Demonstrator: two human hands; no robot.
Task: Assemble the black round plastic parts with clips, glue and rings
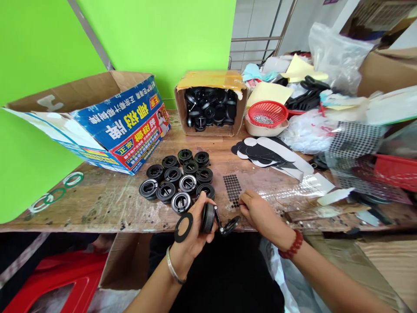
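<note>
Head view, and from where I stand the person's left hand (194, 232) is closed around a black ribbed part (207, 217), thumb laid along its upper side, just over the front edge of the wooden table (107, 204). From that part a jointed arm (219, 220) reaches toward the right, ending in a tilted black ring (232, 226). A flat black ring (180, 238) shows at the outer side of the same hand; how it is held, I can't make out.

Over to the right, the right hand (262, 215) has its fingers curled narrow, tips down by the lower corner of a sheet of small black dots (232, 190). Whether something is pinched there, I cannot tell.

Just beyond the left hand sits a cluster of round black parts (173, 174), set close together. Behind them a taped carton (208, 81) faces us with its open side, full of glossy black pieces (210, 113). To its left stands a blue printed carton (130, 115); to its right, a red basket (269, 108) rests in a pale bowl (269, 130), near overlapping black and white strips (270, 152).
</note>
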